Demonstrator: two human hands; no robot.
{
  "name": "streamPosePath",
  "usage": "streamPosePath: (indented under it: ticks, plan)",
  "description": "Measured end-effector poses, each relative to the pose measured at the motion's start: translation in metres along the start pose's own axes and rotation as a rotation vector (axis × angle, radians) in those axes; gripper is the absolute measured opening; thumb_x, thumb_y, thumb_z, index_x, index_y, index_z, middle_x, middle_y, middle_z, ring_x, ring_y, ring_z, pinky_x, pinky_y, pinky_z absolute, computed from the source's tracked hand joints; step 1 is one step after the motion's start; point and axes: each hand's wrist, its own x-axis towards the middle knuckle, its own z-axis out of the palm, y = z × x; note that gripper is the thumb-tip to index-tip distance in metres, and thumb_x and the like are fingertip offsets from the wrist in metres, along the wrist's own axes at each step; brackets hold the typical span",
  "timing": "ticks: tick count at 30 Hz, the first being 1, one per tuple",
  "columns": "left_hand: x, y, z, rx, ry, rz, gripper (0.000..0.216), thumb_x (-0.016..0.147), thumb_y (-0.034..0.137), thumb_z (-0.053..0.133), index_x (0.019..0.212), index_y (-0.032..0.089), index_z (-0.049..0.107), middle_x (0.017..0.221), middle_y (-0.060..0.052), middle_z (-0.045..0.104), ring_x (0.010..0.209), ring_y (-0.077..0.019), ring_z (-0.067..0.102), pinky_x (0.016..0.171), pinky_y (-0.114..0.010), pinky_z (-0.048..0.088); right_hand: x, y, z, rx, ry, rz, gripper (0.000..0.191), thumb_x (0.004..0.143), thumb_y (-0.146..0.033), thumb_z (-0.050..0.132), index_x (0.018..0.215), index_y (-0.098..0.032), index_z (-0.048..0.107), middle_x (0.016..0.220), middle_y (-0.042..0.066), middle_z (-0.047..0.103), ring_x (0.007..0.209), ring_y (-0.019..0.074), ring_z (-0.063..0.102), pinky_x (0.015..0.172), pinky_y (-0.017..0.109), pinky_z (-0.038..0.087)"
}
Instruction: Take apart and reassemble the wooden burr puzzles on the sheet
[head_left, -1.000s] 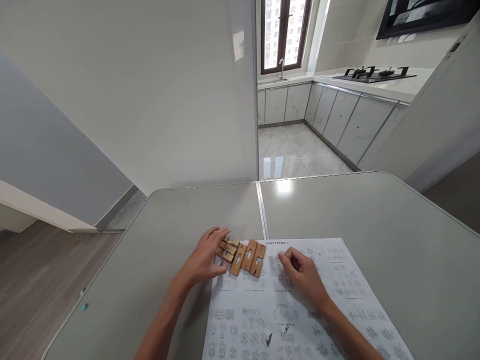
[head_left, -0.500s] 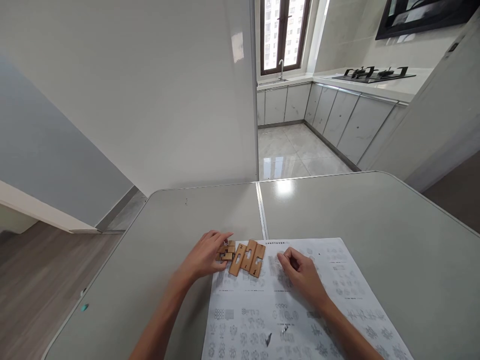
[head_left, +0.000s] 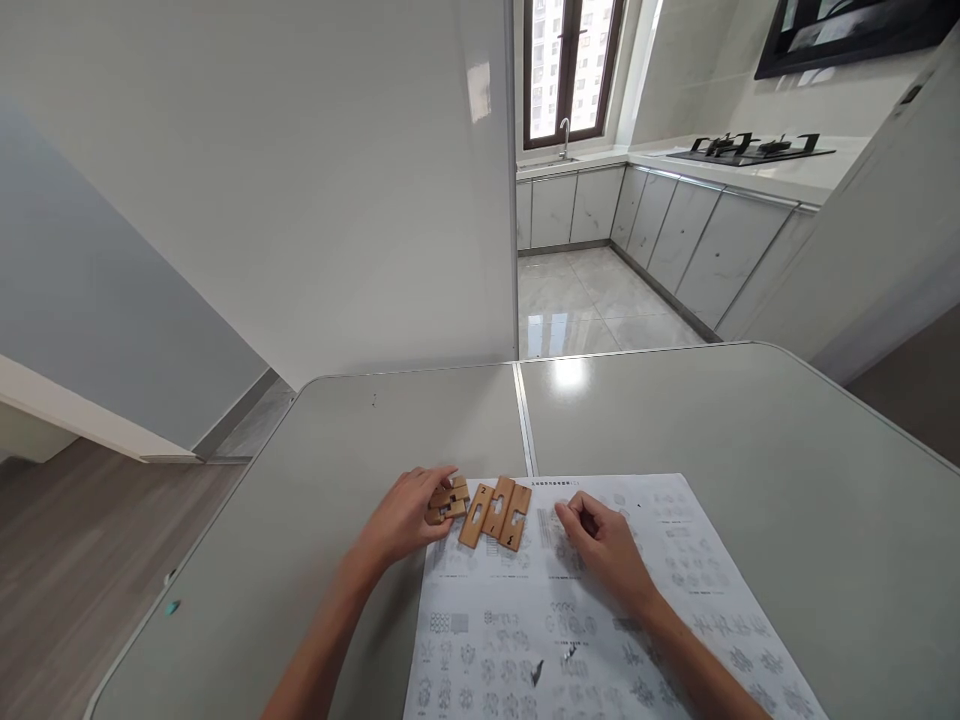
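Observation:
My left hand [head_left: 405, 515] curls its fingers round a small cluster of notched wooden puzzle pieces [head_left: 451, 498] at the top left corner of a printed sheet [head_left: 570, 610]. Just right of them, three flat wooden slotted pieces [head_left: 497, 511] lie side by side on the sheet, untouched. My right hand [head_left: 604, 545] rests on the paper to their right, fingers loosely curled in, thumb against forefinger, with nothing visible in it.
The sheet of diagrams lies on a grey table [head_left: 375, 420] with a seam [head_left: 523, 420] down its middle. Beyond the table stand a white wall [head_left: 300, 200] and a kitchen with counters and a stove [head_left: 750, 148].
My left hand has closed round the wooden cluster and drawn it slightly left, away from the three flat pieces. My right hand has hardly moved.

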Motion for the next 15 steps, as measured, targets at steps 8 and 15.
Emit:
streamPosePath:
  ticks: [8,15]
  plan:
    - [-0.007,-0.001,0.007,-0.015,0.114,-0.059,0.06,0.077,0.026,0.073,0.136,0.026,0.061,0.114,-0.008,0.075,0.109,-0.0305,0.07,0.101,-0.045,0.055,-0.001,-0.001,-0.001,0.013,-0.008,0.011,0.048,0.1,-0.057,0.058,0.07,-0.025,0.038,0.063,-0.005,0.038,0.059,0.0139,0.033,0.056,0.028,0.031]
    - [-0.024,0.029,0.012,-0.106,0.226,-0.079,0.061,0.081,0.027,0.075,0.139,0.025,0.056,0.116,-0.007,0.073,0.111,-0.0293,0.07,0.098,-0.045,0.058,0.002,-0.003,-0.002,0.001,-0.011,0.031,0.049,0.099,-0.059,0.058,0.07,-0.024,0.04,0.062,-0.005,0.039,0.059,0.014,0.034,0.056,0.028,0.032]
